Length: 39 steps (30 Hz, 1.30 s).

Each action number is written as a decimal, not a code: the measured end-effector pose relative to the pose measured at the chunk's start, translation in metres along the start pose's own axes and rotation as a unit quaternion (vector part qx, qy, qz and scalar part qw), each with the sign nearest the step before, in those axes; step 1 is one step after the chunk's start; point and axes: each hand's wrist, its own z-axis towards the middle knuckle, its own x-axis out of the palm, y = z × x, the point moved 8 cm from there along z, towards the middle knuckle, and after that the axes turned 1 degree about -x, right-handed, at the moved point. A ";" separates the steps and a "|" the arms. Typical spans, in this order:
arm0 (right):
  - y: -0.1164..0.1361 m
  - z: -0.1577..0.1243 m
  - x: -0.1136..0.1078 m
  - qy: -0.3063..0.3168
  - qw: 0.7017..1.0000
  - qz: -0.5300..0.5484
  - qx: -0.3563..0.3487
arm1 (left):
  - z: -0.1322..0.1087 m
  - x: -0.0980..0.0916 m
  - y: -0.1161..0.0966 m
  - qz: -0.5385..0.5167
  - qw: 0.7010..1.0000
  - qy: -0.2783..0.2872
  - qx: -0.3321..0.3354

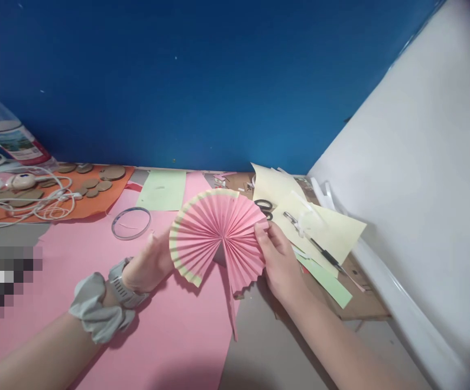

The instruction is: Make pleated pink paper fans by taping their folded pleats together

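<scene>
On the tabletop we see a pink sheet; over its right edge, a pleated fan; toward the far-left corner, a bottle, contents unclear; the right hand, thumb and fingers pinching the fan's rim; the left hand, its fingers hidden behind the fan, its grip indeterminable to us.

Soft, moderate light casts blurry shadows on the pink sheet, and the right corners look dark.
</scene>
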 end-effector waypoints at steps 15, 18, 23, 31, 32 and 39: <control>-0.002 -0.003 -0.007 -0.045 0.997 -0.064 -0.002 | 0.004 0.012 0.014 0.240 0.969 0.025 -0.054; -0.002 -0.001 -0.008 -0.034 0.998 -0.058 -0.007 | 0.004 0.009 0.015 0.221 0.973 0.028 -0.058; -0.004 0.002 0.006 0.088 0.996 0.002 0.000 | 0.005 -0.002 0.013 0.038 0.997 -0.019 -0.067; 0.018 -0.005 0.001 0.070 0.967 -0.219 -0.107 | 0.004 -0.009 0.020 0.197 0.975 -0.056 -0.085; 0.024 -0.008 0.002 0.064 0.954 -0.255 -0.146 | 0.005 -0.013 0.018 0.220 0.970 -0.078 -0.074; 0.038 -0.034 0.038 0.088 0.842 -0.440 -0.299 | 0.007 -0.019 0.013 0.252 0.960 -0.111 -0.043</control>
